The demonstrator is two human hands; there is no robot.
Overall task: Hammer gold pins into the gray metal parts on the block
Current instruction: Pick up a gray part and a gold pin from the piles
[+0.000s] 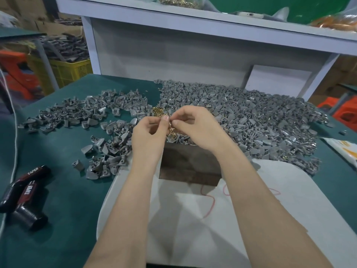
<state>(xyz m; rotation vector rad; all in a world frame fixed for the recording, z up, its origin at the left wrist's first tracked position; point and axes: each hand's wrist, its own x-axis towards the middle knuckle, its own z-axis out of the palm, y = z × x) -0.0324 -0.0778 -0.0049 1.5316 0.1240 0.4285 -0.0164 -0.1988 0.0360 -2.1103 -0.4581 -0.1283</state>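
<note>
Far left on the green mat the black-and-red hammer lies flat with nobody touching it, well apart from both hands and nearer the left one. Next come loose gray metal parts. The left hand and right hand meet mid-air, both sets of fingertips pinched on a tangled clump of gold pins dangling between them; my guess is one pin is getting teased free. The dark block sits just beneath them, toward the person, and I can't tell if a part is on it. There's a bigger gray heap on the right.
</note>
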